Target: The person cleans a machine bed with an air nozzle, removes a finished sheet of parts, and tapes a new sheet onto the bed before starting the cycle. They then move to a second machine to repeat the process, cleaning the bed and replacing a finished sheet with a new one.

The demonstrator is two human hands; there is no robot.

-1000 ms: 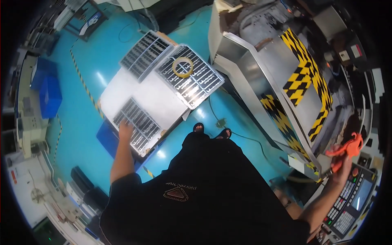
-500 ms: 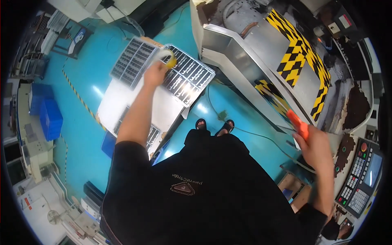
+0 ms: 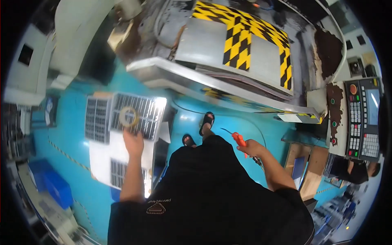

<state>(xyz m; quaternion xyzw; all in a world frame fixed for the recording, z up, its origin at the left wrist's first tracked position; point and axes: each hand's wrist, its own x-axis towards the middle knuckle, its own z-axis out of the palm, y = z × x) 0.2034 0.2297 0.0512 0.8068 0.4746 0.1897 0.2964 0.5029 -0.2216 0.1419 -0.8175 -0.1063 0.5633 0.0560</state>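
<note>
Since the earlier frame, the right hand (image 3: 252, 149) has come in from the machine's edge to right of centre, and the whole view has turned, so that the machine (image 3: 163, 67) now spans the top of the frame.

Head view, the only one. Right hand: clenched around an orange tool (image 3: 239, 140), its thin dark tip pointing to the upper left, above the turquoise floor (image 3: 73, 130); a metal fitting shows just below the grip. Left hand (image 3: 134, 143): left of centre, thumb and fingers apart, fingertips at the lower rim of the tape roll (image 3: 135, 118). Blur; cannot tell whether it grasps the roll or has released it.

Roll position: over the right-hand slotted tray (image 3: 149, 118), left of centre in the frame. A second slotted tray (image 3: 97, 118) lies just left of it; a third (image 3: 117, 173), lower down, is partly hidden by the left forearm. White tabletop (image 3: 99, 157) shows between them.

Surroundings: yellow-and-black checkered strips (image 3: 237, 45) on the machine at upper centre; control panel (image 3: 361, 118) at far right; blue bins (image 3: 57, 188) at lower left; sandalled feet (image 3: 207, 123) near the centre.
</note>
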